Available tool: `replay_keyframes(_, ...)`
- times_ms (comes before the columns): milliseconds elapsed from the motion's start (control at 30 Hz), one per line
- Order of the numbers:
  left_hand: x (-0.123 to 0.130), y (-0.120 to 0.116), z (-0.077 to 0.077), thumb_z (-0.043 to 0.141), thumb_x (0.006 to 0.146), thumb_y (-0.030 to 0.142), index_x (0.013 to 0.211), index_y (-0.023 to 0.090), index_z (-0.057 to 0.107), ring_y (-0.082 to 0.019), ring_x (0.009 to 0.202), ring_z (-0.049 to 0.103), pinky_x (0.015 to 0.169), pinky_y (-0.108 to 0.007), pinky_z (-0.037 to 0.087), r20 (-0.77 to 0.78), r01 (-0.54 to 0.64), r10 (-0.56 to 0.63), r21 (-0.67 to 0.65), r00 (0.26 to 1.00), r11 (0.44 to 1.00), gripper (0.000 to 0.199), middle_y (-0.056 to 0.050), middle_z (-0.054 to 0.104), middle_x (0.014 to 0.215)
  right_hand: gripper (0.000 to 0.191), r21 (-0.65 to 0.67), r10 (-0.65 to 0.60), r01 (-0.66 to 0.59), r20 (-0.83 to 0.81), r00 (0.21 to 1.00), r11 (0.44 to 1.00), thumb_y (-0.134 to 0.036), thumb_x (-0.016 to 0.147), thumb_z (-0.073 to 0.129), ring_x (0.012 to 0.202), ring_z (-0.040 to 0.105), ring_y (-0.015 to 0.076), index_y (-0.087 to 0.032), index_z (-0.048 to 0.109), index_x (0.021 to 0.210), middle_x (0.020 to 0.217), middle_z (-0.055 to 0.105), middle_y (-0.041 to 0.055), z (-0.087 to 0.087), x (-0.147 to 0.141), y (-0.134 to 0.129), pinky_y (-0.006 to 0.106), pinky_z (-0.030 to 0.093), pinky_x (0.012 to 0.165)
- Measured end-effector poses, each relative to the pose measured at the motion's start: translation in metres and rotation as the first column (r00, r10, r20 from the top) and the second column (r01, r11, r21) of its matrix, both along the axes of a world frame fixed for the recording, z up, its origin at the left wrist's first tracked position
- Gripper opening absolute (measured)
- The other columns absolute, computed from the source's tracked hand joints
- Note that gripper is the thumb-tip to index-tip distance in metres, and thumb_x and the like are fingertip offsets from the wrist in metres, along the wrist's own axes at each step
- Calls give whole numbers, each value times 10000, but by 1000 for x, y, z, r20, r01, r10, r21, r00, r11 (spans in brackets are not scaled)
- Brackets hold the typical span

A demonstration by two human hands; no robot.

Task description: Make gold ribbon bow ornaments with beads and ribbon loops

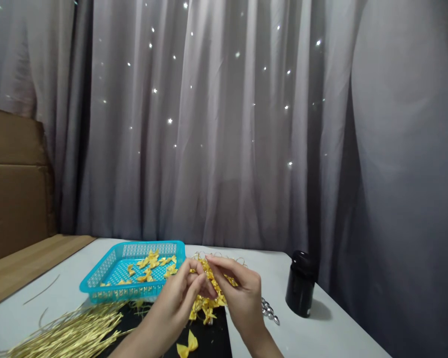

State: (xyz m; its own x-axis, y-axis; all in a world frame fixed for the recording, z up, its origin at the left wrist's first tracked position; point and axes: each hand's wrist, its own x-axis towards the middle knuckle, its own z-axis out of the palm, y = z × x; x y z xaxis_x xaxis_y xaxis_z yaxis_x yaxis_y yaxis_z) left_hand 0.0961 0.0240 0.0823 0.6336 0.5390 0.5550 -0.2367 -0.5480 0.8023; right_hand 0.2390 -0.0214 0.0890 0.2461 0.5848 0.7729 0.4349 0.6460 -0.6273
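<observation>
My left hand (184,293) is raised over the work surface, its fingers curled and the thumb pressed toward them. Close beside it, my right hand (241,291) has its thumb and forefinger pinched together. Whatever either hand holds is too small or hidden to make out. Behind and beneath the hands lies a pile of yellow ribbon bows (209,311), partly covered by them. A single yellow bow (187,344) rests on the black mat (212,340) nearer to me.
A blue plastic basket (132,293) with several yellow bows stands back left. Gold wire ties (72,333) lie in a bundle at front left. Silver beads (269,311) and a black lidded container (300,286) are to the right. A cardboard box (17,184) stands far left.
</observation>
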Motion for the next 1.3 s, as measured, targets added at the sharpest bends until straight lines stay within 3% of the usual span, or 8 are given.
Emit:
replay_keyframes(167,-1,0,1,360,1003,368,898,211,450,-178,823,648,783,-296,509,-37,-39,41,47,998,998,210,-58,685,877,50,16,-65,65,-10,998,998,-275,779,743,693,707,222,-263,785,802,776,767,39,-1,1,1,302,538,683)
replay_keyframes(300,-3,5,2,352,1003,359,902,218,431,-176,794,656,755,-290,500,-62,-112,118,92,991,989,191,-50,689,845,151,-164,116,-150,-198,973,975,-351,752,758,650,672,188,-209,739,702,687,732,33,7,-1,0,266,510,628)
replay_keyframes(467,-5,8,4,351,998,384,910,227,403,-177,760,668,748,-300,495,-91,-155,164,98,982,983,187,-28,686,777,243,-242,259,-361,-367,893,901,-382,657,828,652,650,144,-172,712,701,690,722,19,12,1,3,227,493,633)
replay_keyframes(1000,-10,10,5,381,979,459,954,227,399,-176,695,672,694,-287,513,-100,-5,6,8,995,1000,234,-20,696,721,341,-355,345,-527,-461,817,772,-341,521,903,622,688,157,-159,691,716,658,738,12,14,5,5,260,508,663)
replay_keyframes(1300,-11,10,12,424,969,461,968,204,431,-160,711,670,721,-287,520,-43,89,-100,-207,994,974,257,-16,700,717,347,-311,342,-535,-502,794,786,-323,573,891,666,645,114,-175,631,748,665,694,-29,10,4,5,227,484,692)
